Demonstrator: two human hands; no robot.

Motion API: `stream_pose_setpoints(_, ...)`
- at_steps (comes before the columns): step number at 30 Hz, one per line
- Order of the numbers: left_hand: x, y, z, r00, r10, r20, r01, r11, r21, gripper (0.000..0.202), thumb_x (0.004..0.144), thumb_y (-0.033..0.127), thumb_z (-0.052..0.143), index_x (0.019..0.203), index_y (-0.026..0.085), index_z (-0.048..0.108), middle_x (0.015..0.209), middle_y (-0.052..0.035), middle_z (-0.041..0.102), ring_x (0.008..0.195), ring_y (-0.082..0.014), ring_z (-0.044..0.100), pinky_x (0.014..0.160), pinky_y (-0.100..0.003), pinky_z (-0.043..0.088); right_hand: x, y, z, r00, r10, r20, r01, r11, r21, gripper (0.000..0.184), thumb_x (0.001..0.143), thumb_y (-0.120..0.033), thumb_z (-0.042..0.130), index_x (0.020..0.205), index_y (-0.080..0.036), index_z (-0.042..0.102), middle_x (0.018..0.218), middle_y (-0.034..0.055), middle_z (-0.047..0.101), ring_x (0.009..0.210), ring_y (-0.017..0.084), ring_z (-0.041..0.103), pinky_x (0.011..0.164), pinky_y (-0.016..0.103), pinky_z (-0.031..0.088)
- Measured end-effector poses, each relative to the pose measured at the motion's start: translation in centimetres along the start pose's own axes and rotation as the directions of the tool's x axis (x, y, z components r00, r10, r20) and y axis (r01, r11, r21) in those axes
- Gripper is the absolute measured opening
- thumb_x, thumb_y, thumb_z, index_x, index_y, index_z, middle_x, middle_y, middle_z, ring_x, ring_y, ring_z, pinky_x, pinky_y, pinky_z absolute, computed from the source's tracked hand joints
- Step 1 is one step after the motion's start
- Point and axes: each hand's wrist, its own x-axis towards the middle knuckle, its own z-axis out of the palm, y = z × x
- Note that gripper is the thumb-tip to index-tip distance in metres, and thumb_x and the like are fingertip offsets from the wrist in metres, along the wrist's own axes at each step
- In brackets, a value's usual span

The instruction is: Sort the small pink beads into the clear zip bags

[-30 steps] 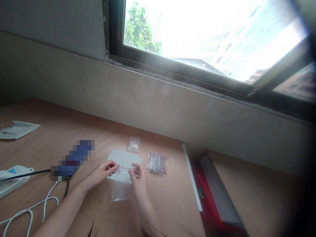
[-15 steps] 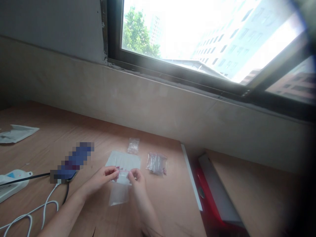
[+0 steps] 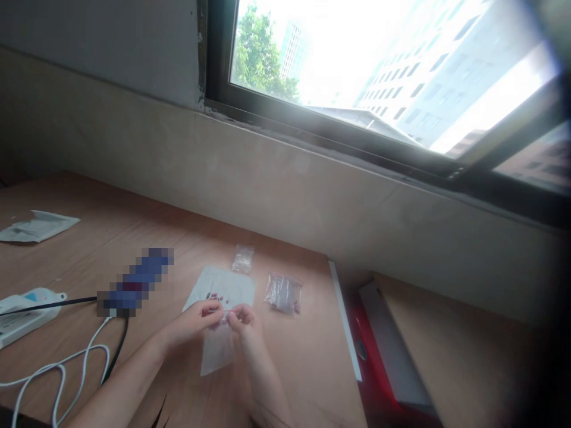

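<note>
My left hand (image 3: 196,321) and my right hand (image 3: 241,319) meet over a white sheet (image 3: 223,288) on the wooden table (image 3: 111,238). Both pinch something very small between thumb and fingertips; it looks like a thin thread with tiny red beads, but it is too small to be sure. A few small red beads (image 3: 215,295) lie on the sheet just above my fingers. A clear plastic bag (image 3: 216,353) lies flat under and below my hands.
Two small clear bags of beads lie beyond the sheet, one at the back (image 3: 243,258) and a fuller one (image 3: 283,292) to the right. A blurred phone (image 3: 134,282), white cable (image 3: 66,368) and power strip (image 3: 22,315) sit left. A red folder (image 3: 388,356) stands past the table's right edge.
My hands have drawn closer together, so the stretched thread between them is no longer seen. The camera view shifted slightly.
</note>
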Motion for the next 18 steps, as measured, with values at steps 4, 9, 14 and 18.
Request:
stream_pose_setpoints(4,0.1,1.1,-0.2,0.999,0.032,0.014,-0.033,0.998,0.06,0.033,0.075,0.041,0.043,0.058,0.014,0.053,0.06,0.0017,0.047,0.062,-0.0131,0.044,0.059,-0.022,0.033,0.2,0.5,-0.1,0.998,0.014,0.058,-0.013,1.0,-0.009,0.024,0.061,-0.038,0.061,0.063,-0.015,0.057,0.06,0.0003,0.058,0.056,0.012,0.05,0.055,0.022,0.037)
stream_pose_setpoints(9,0.3,1.3,-0.8,0.998,-0.012,0.069,0.009,0.999,0.042,0.033,0.075,0.044,0.043,0.064,0.015,0.055,0.062,0.0013,0.048,0.062,-0.0132,0.045,0.059,-0.022,0.034,1.1,0.6,-0.6,0.998,0.019,-0.066,-0.019,1.0,0.004,0.026,0.054,-0.035,0.066,0.052,-0.015,0.051,0.048,-0.0024,0.052,0.046,0.009,0.045,0.049,0.021,0.034)
stream_pose_setpoints(14,0.7,0.3,-1.6,0.998,-0.057,-0.03,0.057,0.998,-0.005,0.033,0.071,0.046,0.047,0.06,0.015,0.05,0.055,0.0042,0.042,0.055,-0.011,0.04,0.053,-0.021,0.031,1.8,0.3,-1.2,0.983,0.038,-0.182,-0.044,0.999,-0.029,0.027,0.052,-0.036,0.065,0.05,-0.015,0.048,0.044,-0.0023,0.052,0.041,0.008,0.043,0.044,0.02,0.031)
stream_pose_setpoints(18,0.7,-0.2,-1.6,0.998,-0.062,-0.022,0.06,0.997,-0.055,0.035,0.073,0.048,0.043,0.06,0.016,0.047,0.056,0.0046,0.041,0.054,-0.0101,0.038,0.052,-0.021,0.03,1.9,0.4,-0.7,0.986,0.084,-0.144,-0.086,0.996,-0.005,0.024,0.053,-0.033,0.064,0.053,-0.015,0.047,0.044,-0.0029,0.052,0.04,0.008,0.042,0.044,0.02,0.03)
